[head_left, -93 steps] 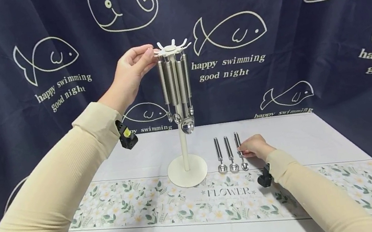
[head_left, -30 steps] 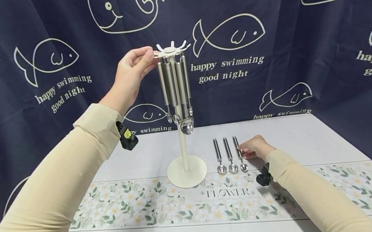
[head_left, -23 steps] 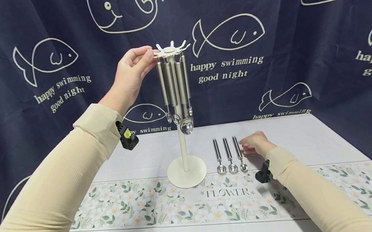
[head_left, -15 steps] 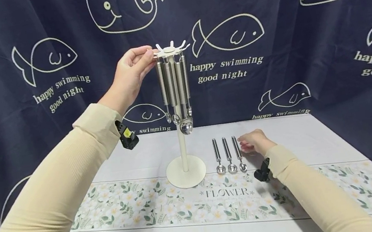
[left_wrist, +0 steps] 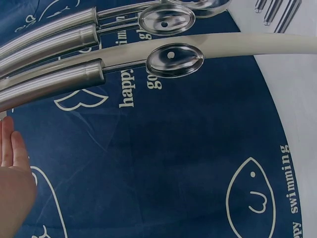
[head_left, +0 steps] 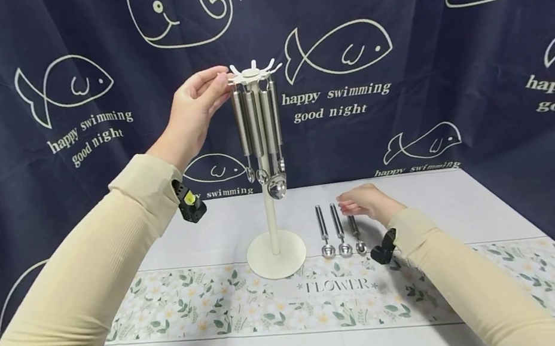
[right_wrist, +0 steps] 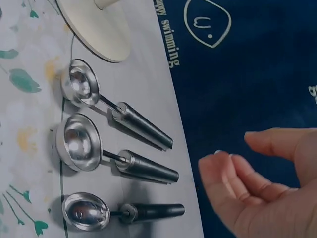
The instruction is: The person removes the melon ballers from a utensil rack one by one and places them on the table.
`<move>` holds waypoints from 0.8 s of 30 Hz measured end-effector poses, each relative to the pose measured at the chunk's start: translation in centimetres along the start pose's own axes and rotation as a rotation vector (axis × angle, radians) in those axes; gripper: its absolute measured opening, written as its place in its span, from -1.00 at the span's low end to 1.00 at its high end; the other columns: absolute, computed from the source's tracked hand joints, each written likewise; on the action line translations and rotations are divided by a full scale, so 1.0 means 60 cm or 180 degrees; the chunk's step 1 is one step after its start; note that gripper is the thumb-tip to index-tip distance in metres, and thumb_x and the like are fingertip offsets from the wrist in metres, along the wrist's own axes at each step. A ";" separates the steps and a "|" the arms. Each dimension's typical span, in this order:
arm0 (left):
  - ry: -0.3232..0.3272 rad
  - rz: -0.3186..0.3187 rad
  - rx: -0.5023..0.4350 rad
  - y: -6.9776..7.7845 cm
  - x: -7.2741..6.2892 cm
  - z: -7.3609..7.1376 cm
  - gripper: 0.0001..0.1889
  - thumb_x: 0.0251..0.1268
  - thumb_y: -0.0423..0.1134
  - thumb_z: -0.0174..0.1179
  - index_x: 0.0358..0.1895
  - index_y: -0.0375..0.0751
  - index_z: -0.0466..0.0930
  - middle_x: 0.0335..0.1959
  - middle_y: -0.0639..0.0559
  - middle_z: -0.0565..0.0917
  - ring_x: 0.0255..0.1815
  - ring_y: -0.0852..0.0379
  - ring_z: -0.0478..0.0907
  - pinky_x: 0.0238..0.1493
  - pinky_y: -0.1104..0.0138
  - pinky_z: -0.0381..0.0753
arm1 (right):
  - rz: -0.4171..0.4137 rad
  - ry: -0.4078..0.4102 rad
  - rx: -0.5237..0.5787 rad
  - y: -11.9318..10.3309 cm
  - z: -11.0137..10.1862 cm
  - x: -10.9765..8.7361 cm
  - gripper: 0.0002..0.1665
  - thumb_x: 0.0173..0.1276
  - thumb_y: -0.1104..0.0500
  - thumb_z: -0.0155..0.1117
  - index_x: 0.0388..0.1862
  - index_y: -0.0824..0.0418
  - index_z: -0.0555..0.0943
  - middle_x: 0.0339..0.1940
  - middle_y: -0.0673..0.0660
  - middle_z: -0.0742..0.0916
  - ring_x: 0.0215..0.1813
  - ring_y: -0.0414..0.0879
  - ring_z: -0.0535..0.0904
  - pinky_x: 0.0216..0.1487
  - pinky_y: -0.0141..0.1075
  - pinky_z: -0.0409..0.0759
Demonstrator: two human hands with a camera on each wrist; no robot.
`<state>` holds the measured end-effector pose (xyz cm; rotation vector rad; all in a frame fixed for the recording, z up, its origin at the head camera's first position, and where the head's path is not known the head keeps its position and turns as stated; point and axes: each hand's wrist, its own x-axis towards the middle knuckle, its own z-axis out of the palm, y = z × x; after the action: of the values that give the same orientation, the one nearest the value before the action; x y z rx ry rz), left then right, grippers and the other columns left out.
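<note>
A cream rotating utensil rack stands upright, with several steel melon ballers hanging by their handles from its hooks. My left hand pinches one hook at the left of the rack's top between thumb and fingers. To the right of the base lie 3 steel scoops in a row: a left scoop, a middle scoop and a right scoop. My right hand hovers over the handle end of the right scoop, fingers loosely bent and thumb apart, holding nothing. It hides part of that handle in the head view.
A white cloth with a floral band covers the table. The rack's round base stands at the band's far edge. Behind the table hangs a dark blue curtain with white fish drawings.
The right hand has let go of the right scoop's handle, then lifted and moved left above it. The scoops stay lying in their row. The left hand keeps its hold on the rack.
</note>
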<state>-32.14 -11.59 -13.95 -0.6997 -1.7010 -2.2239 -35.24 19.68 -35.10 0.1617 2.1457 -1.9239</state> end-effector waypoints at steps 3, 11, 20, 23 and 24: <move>0.0030 0.0012 0.0025 -0.001 -0.001 0.000 -0.71 0.37 -0.41 0.14 0.10 -0.43 0.49 -0.17 -0.01 0.67 -0.15 0.19 0.63 0.30 0.29 0.52 | -0.0173 -0.0120 -0.0022 -0.002 0.011 0.001 -0.58 0.39 0.39 0.11 0.16 0.61 0.38 -0.48 0.03 0.70 -0.40 -0.23 0.67 0.16 -0.20 0.65; 0.0083 -0.0014 0.0010 -0.001 -0.004 0.003 -0.75 0.36 -0.41 0.15 0.06 -0.38 0.50 -0.19 0.01 0.67 -0.15 0.18 0.64 0.28 0.30 0.54 | -0.0477 -0.0166 0.0295 -0.028 0.026 -0.002 -0.52 0.37 0.41 0.14 0.21 0.63 0.35 -0.44 0.01 0.72 -0.35 -0.19 0.69 0.04 -0.30 0.71; 0.0117 0.0063 -0.0057 -0.005 -0.007 0.005 -0.83 0.36 -0.42 0.14 -0.03 -0.30 0.51 -0.16 0.00 0.65 -0.17 0.19 0.63 0.29 0.29 0.53 | -0.0544 -0.0212 0.0624 -0.083 0.030 -0.013 -0.49 0.41 0.36 0.14 0.28 0.52 0.34 -0.38 0.03 0.74 -0.27 -0.17 0.72 0.09 -0.30 0.68; 0.0110 0.0082 -0.0069 -0.005 -0.007 0.006 -0.84 0.36 -0.43 0.14 -0.04 -0.28 0.51 -0.18 0.01 0.65 -0.17 0.20 0.63 0.29 0.29 0.53 | -0.0561 -0.0286 0.0705 -0.098 0.036 -0.017 -0.50 0.42 0.36 0.13 0.29 0.50 0.34 -0.32 0.08 0.75 -0.19 -0.13 0.72 0.10 -0.30 0.68; 0.0111 0.0083 -0.0066 -0.005 -0.008 0.006 -0.84 0.36 -0.43 0.14 -0.04 -0.28 0.51 -0.18 0.01 0.65 -0.18 0.20 0.63 0.29 0.29 0.54 | -0.0565 -0.0327 0.0737 -0.102 0.039 -0.018 -0.50 0.43 0.36 0.12 0.30 0.49 0.33 -0.28 0.10 0.74 -0.15 -0.11 0.72 0.12 -0.29 0.67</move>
<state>-31.80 -11.17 -14.37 -0.6799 -1.6457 -2.2259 -35.47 16.75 -29.14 -0.0868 1.9252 -2.2258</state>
